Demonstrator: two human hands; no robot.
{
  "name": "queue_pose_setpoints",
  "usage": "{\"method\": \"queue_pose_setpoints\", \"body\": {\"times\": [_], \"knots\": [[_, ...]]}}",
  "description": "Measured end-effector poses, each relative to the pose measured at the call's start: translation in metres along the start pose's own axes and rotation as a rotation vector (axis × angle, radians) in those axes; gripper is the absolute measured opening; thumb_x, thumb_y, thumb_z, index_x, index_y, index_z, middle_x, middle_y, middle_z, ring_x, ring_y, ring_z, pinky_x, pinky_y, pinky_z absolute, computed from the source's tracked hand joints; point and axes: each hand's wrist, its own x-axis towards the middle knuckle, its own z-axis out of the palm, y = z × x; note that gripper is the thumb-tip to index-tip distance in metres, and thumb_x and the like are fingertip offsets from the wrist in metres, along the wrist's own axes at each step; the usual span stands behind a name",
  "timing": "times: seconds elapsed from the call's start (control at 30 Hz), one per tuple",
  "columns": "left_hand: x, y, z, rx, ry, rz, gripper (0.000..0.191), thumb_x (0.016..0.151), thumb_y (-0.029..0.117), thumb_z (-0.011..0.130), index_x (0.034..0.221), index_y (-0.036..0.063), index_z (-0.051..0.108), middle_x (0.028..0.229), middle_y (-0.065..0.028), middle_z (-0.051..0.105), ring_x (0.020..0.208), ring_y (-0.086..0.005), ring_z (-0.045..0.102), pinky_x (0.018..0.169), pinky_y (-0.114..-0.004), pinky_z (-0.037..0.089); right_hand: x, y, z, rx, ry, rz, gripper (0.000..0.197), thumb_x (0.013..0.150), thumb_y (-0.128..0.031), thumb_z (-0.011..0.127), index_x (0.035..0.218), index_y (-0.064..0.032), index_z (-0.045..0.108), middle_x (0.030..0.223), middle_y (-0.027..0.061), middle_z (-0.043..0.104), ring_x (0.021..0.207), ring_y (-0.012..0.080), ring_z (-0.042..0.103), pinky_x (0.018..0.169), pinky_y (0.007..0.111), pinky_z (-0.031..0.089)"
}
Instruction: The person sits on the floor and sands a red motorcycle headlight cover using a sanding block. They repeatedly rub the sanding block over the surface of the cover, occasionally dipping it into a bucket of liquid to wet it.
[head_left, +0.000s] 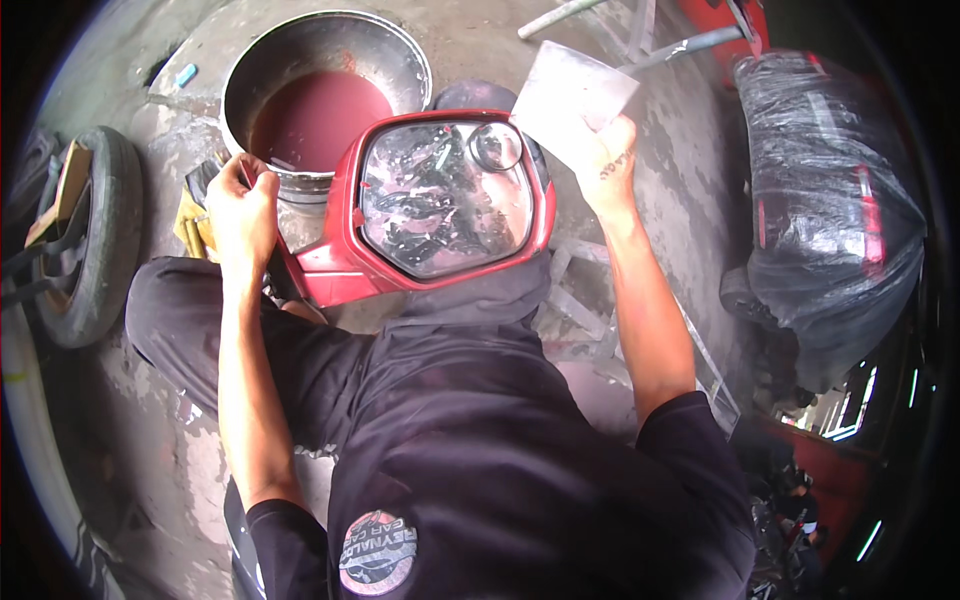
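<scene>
A red car side mirror (345, 270) lies over my legs, its glass facing up, spotted and streaked, with a small round blind-spot mirror (496, 147) in one corner. My left hand (244, 206) grips the edge of the mirror's red mounting base at the left. In my right hand (611, 161) is a pale, flat rectangular sheet (574, 97), held by its lower corner beside the mirror's upper right; its material is unclear. Just beyond the mirror stands a round dark tub (255, 75) with reddish liquid inside.
A tyre (112, 232) stands at the left. Near my left hand lies a yellow item (193, 229), and a small blue piece (186, 75) is on the floor. Metal frame pieces (577, 307) lie right of my legs. A plastic-wrapped vehicle (825, 195) stands farther right.
</scene>
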Motion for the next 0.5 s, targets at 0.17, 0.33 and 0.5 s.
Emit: {"method": "queue_pose_setpoints", "body": {"times": [0.17, 0.33, 0.5], "knots": [[0.002, -0.005, 0.002, -0.06, -0.042, -0.064, 0.011, 0.086, 0.011, 0.064, 0.081, 0.0011, 0.062, 0.068, -0.0031, 0.057, 0.064, -0.0122, 0.051, 0.062, -0.035, 0.043, 0.002, 0.009, -0.021, -0.173, -0.048, -0.252, 0.021, 0.097, -0.015, 0.068, 0.097, 0.0055, 0.075, 0.078, 0.0139, 0.074, 0.074, 0.0257, 0.073, 0.066, 0.038, 0.055], [0.001, -0.011, 0.006, -0.034, -0.017, -0.01, 0.011, 0.087, 0.012, 0.063, 0.082, 0.0024, 0.065, 0.066, -0.0028, 0.059, 0.061, -0.012, 0.054, 0.061, -0.034, 0.045, -0.006, -0.018, 0.002, -0.127, 0.025, 0.025, 0.02, 0.097, -0.014, 0.067, 0.094, 0.0052, 0.074, 0.075, 0.0148, 0.074, 0.07, 0.0286, 0.074, 0.066, 0.039, 0.056], [0.0, 0.003, -0.001, -0.045, -0.065, -0.036, 0.01, 0.086, 0.011, 0.064, 0.082, 0.0012, 0.063, 0.068, -0.0041, 0.058, 0.065, -0.0125, 0.053, 0.063, -0.035, 0.045, -0.006, 0.0, 0.018, -0.133, 0.065, 0.072, 0.023, 0.099, -0.015, 0.067, 0.103, 0.0059, 0.077, 0.083, 0.018, 0.078, 0.076, 0.0281, 0.078, 0.07, 0.038, 0.057]]}}
